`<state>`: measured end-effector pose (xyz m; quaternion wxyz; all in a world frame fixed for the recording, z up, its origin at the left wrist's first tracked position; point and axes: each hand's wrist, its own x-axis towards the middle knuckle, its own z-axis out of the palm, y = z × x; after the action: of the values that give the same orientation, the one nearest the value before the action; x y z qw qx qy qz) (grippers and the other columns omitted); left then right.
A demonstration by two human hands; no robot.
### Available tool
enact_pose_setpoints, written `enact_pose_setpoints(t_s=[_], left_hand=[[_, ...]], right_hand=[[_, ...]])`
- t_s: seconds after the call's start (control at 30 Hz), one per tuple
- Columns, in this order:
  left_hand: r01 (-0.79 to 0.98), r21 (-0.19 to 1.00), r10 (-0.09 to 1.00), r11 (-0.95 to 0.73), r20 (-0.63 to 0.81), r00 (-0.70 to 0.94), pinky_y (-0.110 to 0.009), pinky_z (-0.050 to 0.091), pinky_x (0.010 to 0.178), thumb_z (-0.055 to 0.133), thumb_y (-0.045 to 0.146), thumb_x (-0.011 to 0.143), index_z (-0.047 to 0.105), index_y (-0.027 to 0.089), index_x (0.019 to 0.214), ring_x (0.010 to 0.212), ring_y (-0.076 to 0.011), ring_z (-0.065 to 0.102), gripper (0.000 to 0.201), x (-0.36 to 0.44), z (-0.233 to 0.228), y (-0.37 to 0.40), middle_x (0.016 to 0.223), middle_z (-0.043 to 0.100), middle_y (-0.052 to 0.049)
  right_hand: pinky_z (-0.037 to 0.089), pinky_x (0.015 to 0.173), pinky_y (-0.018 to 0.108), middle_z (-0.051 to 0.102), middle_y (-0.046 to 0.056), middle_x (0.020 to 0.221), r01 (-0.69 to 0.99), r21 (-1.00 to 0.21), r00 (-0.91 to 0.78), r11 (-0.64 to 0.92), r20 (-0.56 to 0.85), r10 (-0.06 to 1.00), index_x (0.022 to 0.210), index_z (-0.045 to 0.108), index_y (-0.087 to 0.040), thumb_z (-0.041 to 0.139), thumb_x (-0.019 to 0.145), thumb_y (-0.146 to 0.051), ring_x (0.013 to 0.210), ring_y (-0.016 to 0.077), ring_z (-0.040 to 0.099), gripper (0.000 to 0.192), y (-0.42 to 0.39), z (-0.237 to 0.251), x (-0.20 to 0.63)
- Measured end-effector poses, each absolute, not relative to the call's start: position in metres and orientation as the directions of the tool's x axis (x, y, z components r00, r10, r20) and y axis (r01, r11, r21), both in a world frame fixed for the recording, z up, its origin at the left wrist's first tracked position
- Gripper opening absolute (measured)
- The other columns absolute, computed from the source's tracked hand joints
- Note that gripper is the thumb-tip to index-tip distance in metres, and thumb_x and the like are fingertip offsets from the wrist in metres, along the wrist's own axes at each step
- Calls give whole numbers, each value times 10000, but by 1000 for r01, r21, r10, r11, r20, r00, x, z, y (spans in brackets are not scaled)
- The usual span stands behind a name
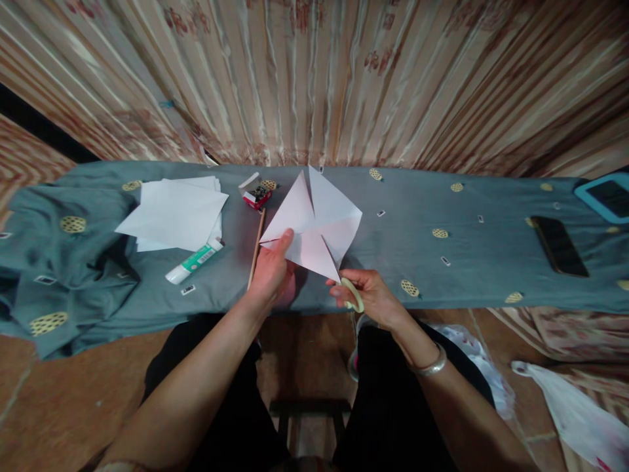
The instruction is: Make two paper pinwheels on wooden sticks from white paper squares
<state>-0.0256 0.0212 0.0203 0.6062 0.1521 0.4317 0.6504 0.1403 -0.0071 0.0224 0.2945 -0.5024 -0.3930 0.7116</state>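
My left hand [276, 269] grips a square sheet of white paper [307, 242] by its left side, thumb on top. Slits run from the sheet's corners toward its middle, parting it into several flaps. In my right hand [366, 293] are scissors [352, 295] with pale yellow-green handles, at the paper's lower right corner. The blades are mostly hidden by the paper and fingers. A thin wooden stick [256, 249] lies on the cloth just left of the paper. Behind it stands a small open red box [257, 195] with dark bits inside.
White sheets [171, 213] lie stacked at left, with a green and white glue stick [194, 261] by their near edge. A dark phone [559, 246] and a blue-framed device [607, 196] lie far right on the grey-green cloth [417, 255]. A pleated curtain [344, 85] hangs behind.
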Motion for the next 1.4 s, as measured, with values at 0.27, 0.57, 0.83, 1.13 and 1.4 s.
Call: enact_pose_setpoints(t_s=[0.27, 0.57, 0.83, 1.13, 1.4], left_hand=[[-652, 749, 910, 116, -344, -232, -360, 528, 944, 607, 143, 844, 627, 123, 1115, 1008, -222, 689, 273, -24, 23, 20, 921, 752, -74], [-640, 765, 904, 72, -322, -282, -330, 532, 921, 567, 158, 866, 638, 129, 1069, 912, -181, 706, 216, -42, 19, 31, 951, 750, -58], [-618, 782, 923, 82, -294, -249, -340, 518, 933, 636, 172, 817, 658, 109, 1020, 943, -203, 698, 214, -41, 16, 27, 945, 752, -79], [-541, 804, 949, 247, -313, -31, -320, 546, 730, 806, 250, 633, 707, 109, 840, 698, -202, 691, 270, -18, 2, 21, 780, 746, -85], [-524, 783, 931, 335, -359, 58, -374, 553, 782, 802, 252, 644, 702, 135, 839, 768, -249, 709, 248, -18, 3, 20, 787, 749, -101]], right_hand=[[442, 466, 182, 579, -56, 569, 71, -885, -364, -460, -452, 814, 703, 654, -163, 865, 509, -481, 502, 56, 528, 428, -8, 16, 145], [381, 531, 208, 657, 10, 674, 246, -880, -607, -407, -467, 643, 916, 656, -146, 770, 652, -583, 573, 84, 531, 523, -9, 24, 184], [420, 536, 283, 649, 36, 671, -3, -974, -356, -227, -212, 910, 955, 701, -188, 680, 658, -705, 581, 158, 545, 596, -6, 33, 239], [481, 626, 267, 693, -10, 783, 106, -994, 177, -30, -11, 984, 941, 668, -230, 817, 604, -451, 670, 133, 601, 430, 17, 21, 210], [435, 498, 248, 631, -60, 632, 43, -980, -2, -193, -193, 981, 851, 665, -218, 853, 521, -419, 517, 96, 509, 430, 14, 20, 199]])
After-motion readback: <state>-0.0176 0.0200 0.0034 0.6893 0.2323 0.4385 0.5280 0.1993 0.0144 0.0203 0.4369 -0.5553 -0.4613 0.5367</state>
